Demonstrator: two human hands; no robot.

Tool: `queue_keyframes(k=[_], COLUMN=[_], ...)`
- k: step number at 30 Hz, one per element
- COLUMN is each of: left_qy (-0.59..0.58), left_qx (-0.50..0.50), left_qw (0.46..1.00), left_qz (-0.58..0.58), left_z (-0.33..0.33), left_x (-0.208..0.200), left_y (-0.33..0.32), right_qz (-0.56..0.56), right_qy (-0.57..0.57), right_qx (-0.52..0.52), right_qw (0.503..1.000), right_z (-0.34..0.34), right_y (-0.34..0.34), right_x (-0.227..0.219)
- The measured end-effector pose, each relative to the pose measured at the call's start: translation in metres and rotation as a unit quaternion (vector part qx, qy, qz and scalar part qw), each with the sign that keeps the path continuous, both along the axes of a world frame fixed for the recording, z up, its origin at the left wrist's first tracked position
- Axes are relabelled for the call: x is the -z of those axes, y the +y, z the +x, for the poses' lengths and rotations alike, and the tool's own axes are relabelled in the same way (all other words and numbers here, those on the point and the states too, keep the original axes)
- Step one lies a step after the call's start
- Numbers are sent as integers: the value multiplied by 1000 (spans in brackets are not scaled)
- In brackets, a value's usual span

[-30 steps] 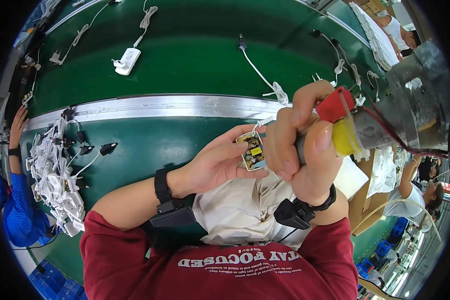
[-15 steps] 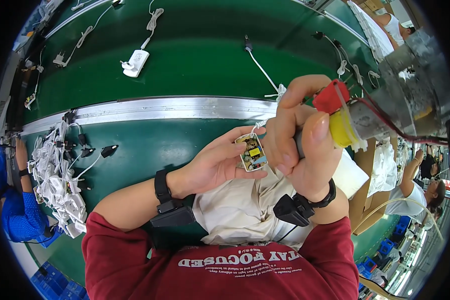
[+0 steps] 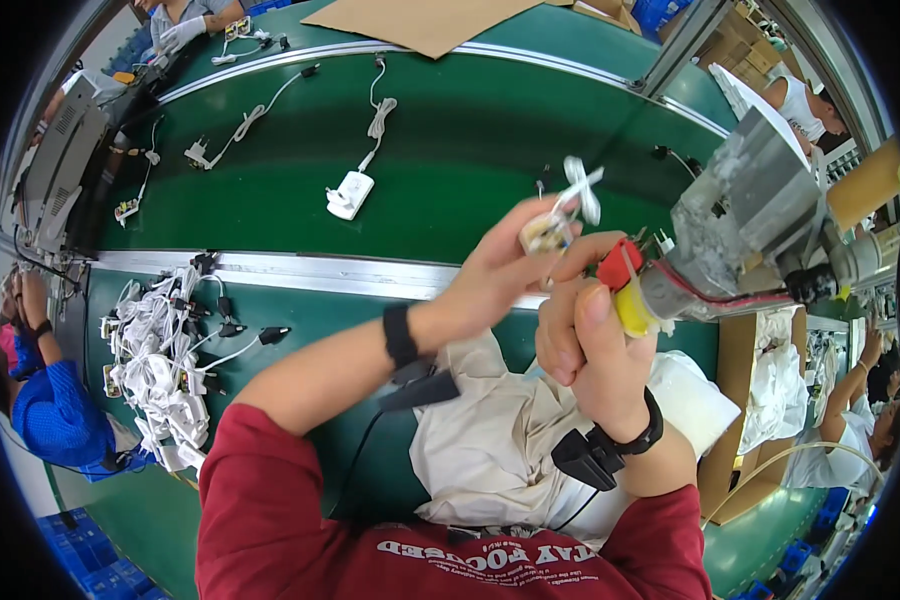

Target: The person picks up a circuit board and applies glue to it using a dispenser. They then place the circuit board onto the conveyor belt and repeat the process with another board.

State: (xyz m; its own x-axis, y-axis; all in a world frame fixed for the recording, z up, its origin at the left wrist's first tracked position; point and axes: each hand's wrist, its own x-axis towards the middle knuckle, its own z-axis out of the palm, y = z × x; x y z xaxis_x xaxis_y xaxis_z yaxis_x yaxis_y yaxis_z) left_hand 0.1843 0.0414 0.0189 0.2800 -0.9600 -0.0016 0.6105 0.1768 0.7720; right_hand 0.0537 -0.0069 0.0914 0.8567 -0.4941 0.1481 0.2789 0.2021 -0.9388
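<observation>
While squeezing grey tool (image 3: 675, 289) in curled fingers of right hand (image 3: 598, 352) | just lifted small open box (image 3: 544, 236), pinched in fingers of left hand (image 3: 488, 278), up by metal rail (image 3: 335, 274) | maybe a break in tool work

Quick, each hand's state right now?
Left hand: holding a blurred, small white-cased circuit board.
Right hand: closed around a grey, yellow-banded cylindrical tool.

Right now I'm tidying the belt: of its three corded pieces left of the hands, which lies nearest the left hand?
The white-cased adapter, rightmost of the three; the pronged plug and the open board lie farther from the left hand.
</observation>
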Motion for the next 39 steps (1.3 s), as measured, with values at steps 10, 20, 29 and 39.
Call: queue_keyframes(k=[10,20,29,39], left_qy=[-784,-688,145,70], left_qx=[-243,-167,-9,137], left_qw=[569,641,982,983], left_qz=[49,298,121,97], left_z=[41,104,-50,-72], left_x=[-13,-33,-5,21], left_y=[4,72,81,84], right_qz=[-11,-24,26,39], right_qy=[-26,-21,-28,-39], right_qx=[-8,4,56,18], right_qw=[1000,999,998,998], right_z=[-1,-6,-1,4], right_y=[13,7,-16,-21], right_x=[-21,-20,-19,5])
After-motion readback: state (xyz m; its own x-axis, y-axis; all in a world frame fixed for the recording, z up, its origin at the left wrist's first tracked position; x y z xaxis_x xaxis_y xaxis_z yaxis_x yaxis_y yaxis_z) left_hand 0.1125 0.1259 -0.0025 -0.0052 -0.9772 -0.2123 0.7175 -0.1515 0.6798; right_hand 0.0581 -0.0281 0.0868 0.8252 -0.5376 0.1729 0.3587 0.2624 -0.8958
